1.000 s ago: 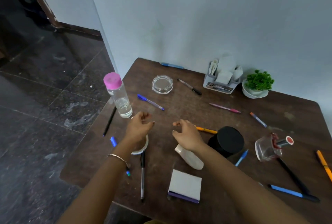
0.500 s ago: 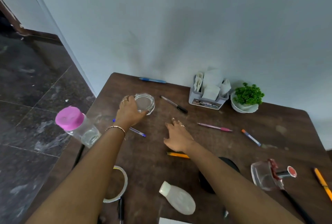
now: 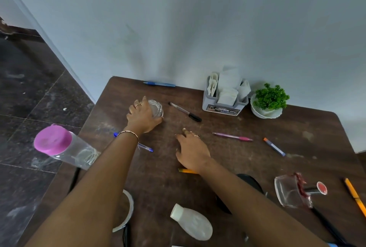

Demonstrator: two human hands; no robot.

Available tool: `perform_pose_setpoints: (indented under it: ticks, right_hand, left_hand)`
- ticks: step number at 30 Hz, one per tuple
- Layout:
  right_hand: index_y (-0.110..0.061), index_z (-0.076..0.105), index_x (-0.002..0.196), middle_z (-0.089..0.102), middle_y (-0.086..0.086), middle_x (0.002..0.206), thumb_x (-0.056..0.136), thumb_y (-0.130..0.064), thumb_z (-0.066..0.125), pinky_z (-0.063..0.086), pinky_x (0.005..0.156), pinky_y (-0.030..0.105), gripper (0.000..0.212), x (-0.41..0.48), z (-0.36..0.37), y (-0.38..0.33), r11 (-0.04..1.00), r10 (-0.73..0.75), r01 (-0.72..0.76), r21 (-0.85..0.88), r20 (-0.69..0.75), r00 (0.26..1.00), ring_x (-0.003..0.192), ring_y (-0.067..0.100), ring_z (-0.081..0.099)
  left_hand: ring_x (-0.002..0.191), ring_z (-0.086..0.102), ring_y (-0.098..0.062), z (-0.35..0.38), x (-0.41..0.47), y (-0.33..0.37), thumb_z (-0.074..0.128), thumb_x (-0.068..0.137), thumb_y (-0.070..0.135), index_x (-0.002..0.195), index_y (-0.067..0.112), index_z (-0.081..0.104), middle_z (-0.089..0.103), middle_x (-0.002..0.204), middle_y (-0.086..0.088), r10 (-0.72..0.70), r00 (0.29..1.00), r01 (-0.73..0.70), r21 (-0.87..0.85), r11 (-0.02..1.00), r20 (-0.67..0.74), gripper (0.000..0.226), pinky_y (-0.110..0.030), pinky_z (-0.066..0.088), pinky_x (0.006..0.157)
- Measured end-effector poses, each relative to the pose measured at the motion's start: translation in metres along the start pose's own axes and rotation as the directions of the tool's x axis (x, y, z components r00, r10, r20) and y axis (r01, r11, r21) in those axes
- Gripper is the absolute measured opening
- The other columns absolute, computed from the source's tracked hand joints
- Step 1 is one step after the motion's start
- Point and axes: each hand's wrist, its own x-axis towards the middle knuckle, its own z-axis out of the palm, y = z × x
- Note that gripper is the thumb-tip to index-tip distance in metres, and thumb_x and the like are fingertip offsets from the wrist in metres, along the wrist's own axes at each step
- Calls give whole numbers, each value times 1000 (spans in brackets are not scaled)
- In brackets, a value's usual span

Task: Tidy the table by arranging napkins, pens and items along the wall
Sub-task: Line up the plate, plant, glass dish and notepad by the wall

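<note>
Pens (image 3: pixel 185 111) strewn on brown table (image 3: pixel 237 159) by wall (image 3: pixel 198 29), left hand (image 3: pixel 142 118) gripping glass dish (image 3: pixel 156 108), right hand (image 3: pixel 192 151) relaxed

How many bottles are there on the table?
2: a clear pink-capped bottle at the left edge, a white bottle lying near the front. The tipped glass thing at right may be another.

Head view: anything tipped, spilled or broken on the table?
Yes. The white bottle lies on its side near the front edge, and the glass jar with a red seal lies tipped at the right. The black pen and pink pen lie askew mid-table. No spill visible.
</note>
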Motion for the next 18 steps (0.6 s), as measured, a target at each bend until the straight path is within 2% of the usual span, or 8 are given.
perform_pose_setpoints:
  ticks: [3, 5, 7, 9, 11, 13, 15, 18]
  right_hand:
    - [-13, 47, 137, 36, 11, 152, 93, -20, 47, 35, 109, 37, 44, 2, -5, 4, 999, -1, 1, 32, -16, 1000, 138, 29, 37]
    - [-13, 55, 130, 53, 11, 138, 94, -19, 48, 43, 99, 35, 38, 2, -13, 5, 993, 51, -49, 107, -17, 999, 124, 27, 51]
    - [-12, 55, 130, 57, 10, 133, 95, -19, 47, 43, 97, 33, 37, 4, -22, 6, 982, 85, -87, 167, 15, 996, 120, 27, 54]
    - [-11, 50, 136, 50, 9, 142, 97, -21, 46, 40, 101, 32, 40, 5, -28, 3, 960, 83, -107, 259, 101, 991, 127, 26, 49]
    - [-12, 38, 145, 39, 4, 151, 100, -30, 45, 34, 109, 32, 49, -2, -33, -7, 894, 70, -152, 421, 203, 977, 135, 23, 40]
    - [-16, 26, 150, 31, 1, 156, 100, -43, 40, 30, 114, 38, 59, -13, -36, -18, 766, 64, -208, 609, 250, 966, 140, 22, 33]
    - [-19, 29, 146, 39, 5, 150, 100, -47, 36, 38, 110, 43, 54, -25, -40, -26, 604, 80, -212, 768, 206, 975, 134, 23, 42]
    - [-21, 37, 137, 53, 4, 131, 102, -42, 35, 51, 97, 39, 41, -44, -53, -28, 388, 150, -166, 907, 116, 982, 112, 22, 59]
  left_hand:
    - [141, 18, -39, 1, -2, -3, 67, 81, 48, 151, 13, 7, 18, 155, -18, 1, 1000, -5, -267, 964, -17, 98, -51, 23, 114]
    - [137, 31, -33, 2, -8, -6, 68, 82, 45, 150, 14, 16, 30, 150, -13, -3, 999, -18, -525, 851, -39, 91, -46, 31, 112]
    - [123, 48, -25, 0, -25, -4, 64, 87, 39, 146, 15, 24, 42, 139, -8, -26, 999, 44, -786, 617, 36, 75, -39, 44, 99]
    - [106, 56, -24, -3, -46, -1, 55, 93, 37, 139, 15, 36, 52, 130, -13, 6, 983, 169, -925, 341, 182, 54, -35, 50, 85]
    - [97, 57, -23, -6, -68, 1, 47, 92, 39, 125, 13, 51, 59, 118, -14, 138, 951, 267, -961, 72, 275, 42, -35, 46, 81]
    - [93, 59, -23, -6, -87, 3, 49, 89, 45, 114, 13, 60, 63, 106, -11, 229, 940, 289, -947, -143, 252, 43, -38, 46, 83]
    - [97, 61, -25, -7, -100, 8, 52, 87, 52, 117, 10, 61, 64, 108, -12, 266, 944, 263, -934, -243, 196, 52, -41, 47, 89]
    - [109, 59, -29, -12, -114, 21, 47, 91, 54, 126, 4, 56, 60, 122, -18, 315, 940, 221, -937, -270, 131, 62, -44, 44, 99]
